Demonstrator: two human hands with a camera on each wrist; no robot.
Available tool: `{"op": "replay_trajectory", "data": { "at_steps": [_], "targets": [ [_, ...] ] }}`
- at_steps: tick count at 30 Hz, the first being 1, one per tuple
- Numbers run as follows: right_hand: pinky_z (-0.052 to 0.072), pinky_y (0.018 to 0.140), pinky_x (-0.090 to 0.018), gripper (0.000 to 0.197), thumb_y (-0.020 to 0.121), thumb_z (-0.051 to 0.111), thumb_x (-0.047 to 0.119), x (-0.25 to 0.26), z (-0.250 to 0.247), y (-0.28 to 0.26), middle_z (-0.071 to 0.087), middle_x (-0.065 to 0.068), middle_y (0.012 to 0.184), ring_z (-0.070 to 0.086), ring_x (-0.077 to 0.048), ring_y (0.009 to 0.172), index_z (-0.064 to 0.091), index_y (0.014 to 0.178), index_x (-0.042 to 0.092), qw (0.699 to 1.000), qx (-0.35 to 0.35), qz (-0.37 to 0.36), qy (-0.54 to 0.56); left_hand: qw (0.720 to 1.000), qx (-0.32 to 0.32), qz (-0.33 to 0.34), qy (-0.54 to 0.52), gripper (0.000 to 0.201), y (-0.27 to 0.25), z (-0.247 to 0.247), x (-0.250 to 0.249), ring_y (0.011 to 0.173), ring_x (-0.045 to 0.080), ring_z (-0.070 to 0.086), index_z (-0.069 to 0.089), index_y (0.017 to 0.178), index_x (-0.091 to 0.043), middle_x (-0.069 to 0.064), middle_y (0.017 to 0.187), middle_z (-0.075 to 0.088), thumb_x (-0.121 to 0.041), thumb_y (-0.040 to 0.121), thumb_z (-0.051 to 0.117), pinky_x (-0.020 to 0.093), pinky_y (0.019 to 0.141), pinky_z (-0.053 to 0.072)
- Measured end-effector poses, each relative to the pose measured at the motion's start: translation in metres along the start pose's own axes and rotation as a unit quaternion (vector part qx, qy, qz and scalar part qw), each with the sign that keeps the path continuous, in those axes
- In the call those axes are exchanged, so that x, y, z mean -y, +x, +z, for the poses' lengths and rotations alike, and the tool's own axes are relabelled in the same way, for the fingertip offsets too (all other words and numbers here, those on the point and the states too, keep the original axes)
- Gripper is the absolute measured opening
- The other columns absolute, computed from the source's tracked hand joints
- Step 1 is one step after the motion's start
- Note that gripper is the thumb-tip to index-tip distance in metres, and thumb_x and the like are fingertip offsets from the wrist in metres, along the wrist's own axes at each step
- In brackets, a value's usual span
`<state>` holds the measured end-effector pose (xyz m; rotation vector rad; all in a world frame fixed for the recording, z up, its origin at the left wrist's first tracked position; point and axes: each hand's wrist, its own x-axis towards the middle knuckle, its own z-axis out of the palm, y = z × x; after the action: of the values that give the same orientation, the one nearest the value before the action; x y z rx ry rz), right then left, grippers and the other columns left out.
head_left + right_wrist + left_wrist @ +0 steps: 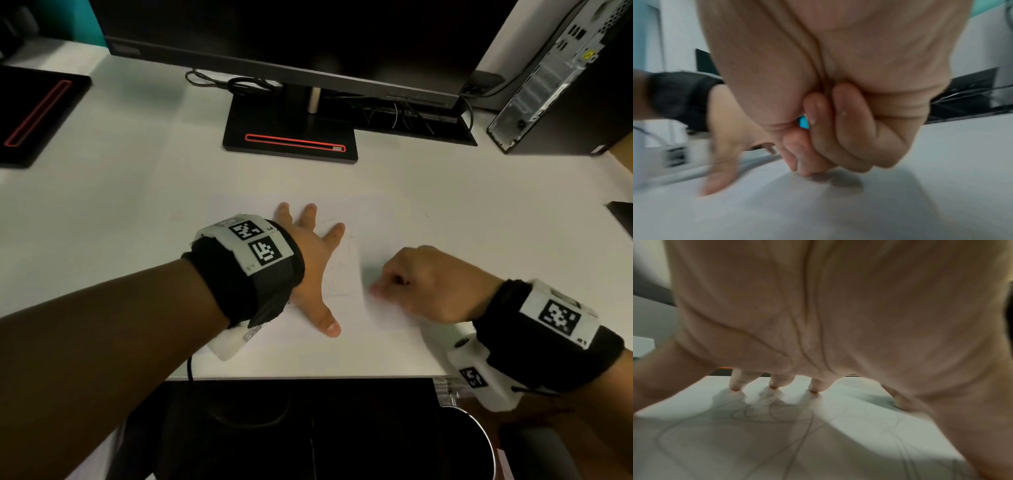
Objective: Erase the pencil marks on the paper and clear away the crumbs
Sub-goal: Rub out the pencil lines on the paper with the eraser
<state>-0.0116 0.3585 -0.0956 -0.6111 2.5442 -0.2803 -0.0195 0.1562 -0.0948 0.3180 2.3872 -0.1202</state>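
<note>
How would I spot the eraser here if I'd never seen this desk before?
Start at the white desk in front of the monitor stand, where a sheet of paper lies. The right hand is curled above it, and a small bright blue piece shows between its fingers; that is probably the eraser, the only blue thing there.

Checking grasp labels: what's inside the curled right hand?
The right hand is curled around a small blue object; only a sliver shows between thumb and fingers, presumably the eraser. The rest is covered. The fingertips press onto the paper.
</note>
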Motion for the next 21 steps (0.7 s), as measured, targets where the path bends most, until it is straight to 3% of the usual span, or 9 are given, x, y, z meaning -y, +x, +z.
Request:
{"op": "replay_trajectory", "data": {
  "at_steps": [3,7,11,16,19,21],
  "targets": [
    [0.041,0.055,-0.026,0.045,0.100,0.052,0.043,0.015,0.017,-0.007,0.058,-0.001,0.060,0.048,-0.013,0.053,0.055,0.067,0.012,0.999,0.029,-0.042,-0.010,1.000,0.000,0.001,0.001,0.153,0.000,0.000,-0.001,0.145,0.048,-0.027,-0.030,0.151,-0.037,0.008,0.161,-0.034,-0.087,0.050,0.074,0.068,0.116,0.016],
    [0.041,0.055,-0.028,0.046,0.100,0.053,0.041,0.003,0.003,-0.001,0.062,-0.007,0.062,0.049,-0.015,0.053,0.055,0.067,0.009,1.000,0.003,-0.002,0.005,1.000,0.005,-0.003,0.004,0.154,0.000,-0.001,-0.001,0.144,0.048,-0.028,-0.030,0.151,-0.037,0.009,0.160,-0.035,-0.087,0.049,0.074,0.069,0.115,0.017],
    [0.042,0.056,-0.028,0.045,0.100,0.052,0.041,0.018,0.015,-0.005,0.058,-0.002,0.059,0.049,-0.015,0.054,0.054,0.066,0.011,0.998,0.032,-0.048,-0.012,1.000,0.001,-0.001,0.005,0.155,0.002,0.000,-0.001,0.145,0.048,-0.027,-0.030,0.151,-0.037,0.009,0.160,-0.035,-0.089,0.047,0.073,0.068,0.116,0.017],
    [0.040,0.055,-0.027,0.043,0.099,0.053,0.039,0.012,0.004,0.000,0.062,-0.006,0.062,0.051,-0.014,0.055,0.057,0.069,0.010,1.000,0.014,-0.017,-0.012,1.000,-0.002,-0.003,0.006,0.155,0.001,0.001,-0.001,0.145,0.048,-0.027,-0.030,0.151,-0.037,0.009,0.161,-0.034,-0.089,0.047,0.073,0.068,0.115,0.017],
    [0.044,0.059,-0.030,0.045,0.099,0.052,0.041,0.027,0.015,-0.005,0.059,-0.003,0.060,0.051,-0.015,0.056,0.057,0.069,0.009,0.997,0.052,-0.059,-0.013,1.000,-0.005,-0.001,0.005,0.155,0.001,0.000,-0.001,0.145,0.048,-0.026,-0.029,0.152,-0.037,0.009,0.161,-0.033,-0.088,0.047,0.073,0.068,0.115,0.018],
    [0.045,0.061,-0.033,0.046,0.099,0.052,0.042,0.015,0.005,0.002,0.060,-0.006,0.061,0.049,-0.015,0.055,0.058,0.070,0.007,0.999,0.040,-0.030,-0.009,1.000,-0.006,-0.001,0.006,0.155,0.001,0.000,-0.001,0.145,0.048,-0.026,-0.029,0.152,-0.037,0.009,0.161,-0.033,-0.088,0.048,0.074,0.068,0.115,0.018]
  ]
}}
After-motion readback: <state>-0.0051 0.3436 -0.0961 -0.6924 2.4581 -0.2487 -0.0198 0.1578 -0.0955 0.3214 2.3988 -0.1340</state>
